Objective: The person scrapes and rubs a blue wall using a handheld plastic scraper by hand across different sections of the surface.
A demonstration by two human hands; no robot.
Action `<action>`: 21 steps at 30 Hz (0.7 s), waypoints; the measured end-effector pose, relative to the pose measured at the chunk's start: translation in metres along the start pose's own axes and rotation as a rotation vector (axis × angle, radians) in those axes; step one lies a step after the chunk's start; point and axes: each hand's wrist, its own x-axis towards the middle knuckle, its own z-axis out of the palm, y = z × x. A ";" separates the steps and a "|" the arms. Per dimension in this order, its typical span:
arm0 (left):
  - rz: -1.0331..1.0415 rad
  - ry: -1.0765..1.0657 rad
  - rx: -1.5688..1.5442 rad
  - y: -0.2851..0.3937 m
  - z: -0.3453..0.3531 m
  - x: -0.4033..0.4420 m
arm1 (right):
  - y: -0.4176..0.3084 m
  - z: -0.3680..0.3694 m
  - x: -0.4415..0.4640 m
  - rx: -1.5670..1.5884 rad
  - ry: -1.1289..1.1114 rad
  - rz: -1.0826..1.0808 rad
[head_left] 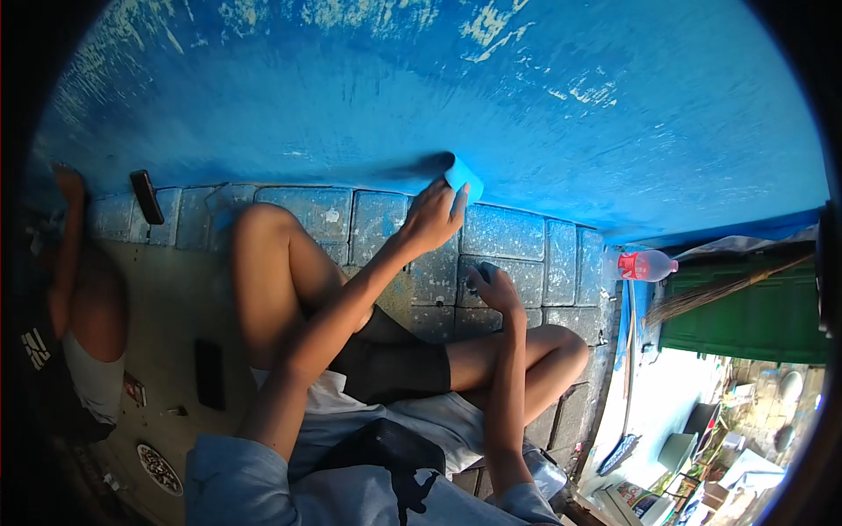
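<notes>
My left hand (436,213) is closed on a light blue sheet (465,180), whose curled upper part touches the base of the blue wall (351,105). Pale worn patches mark the wall's paint. Lower and to the right, my right hand (498,290) is closed around a small dark object (481,276) above the grey paving blocks (503,232). What that object is, I cannot make out.
Another person (83,324) sits at the left, one hand near the wall. A dark phone (147,197), a black flat object (210,375) and a round dish (159,469) lie nearby. At the right are a plastic bottle (647,266) and a broom (728,287).
</notes>
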 end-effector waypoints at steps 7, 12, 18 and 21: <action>-0.036 0.003 -0.063 -0.001 0.002 0.000 | 0.005 0.001 -0.005 -0.006 0.042 -0.051; 0.102 0.141 -0.022 0.024 -0.014 0.009 | 0.004 0.002 -0.001 -0.031 0.033 -0.031; 0.016 0.038 -0.042 -0.030 0.030 -0.014 | 0.004 0.003 -0.002 0.033 0.026 -0.019; -0.084 -0.038 -0.078 0.001 0.007 0.000 | -0.002 -0.001 -0.007 0.023 0.025 -0.005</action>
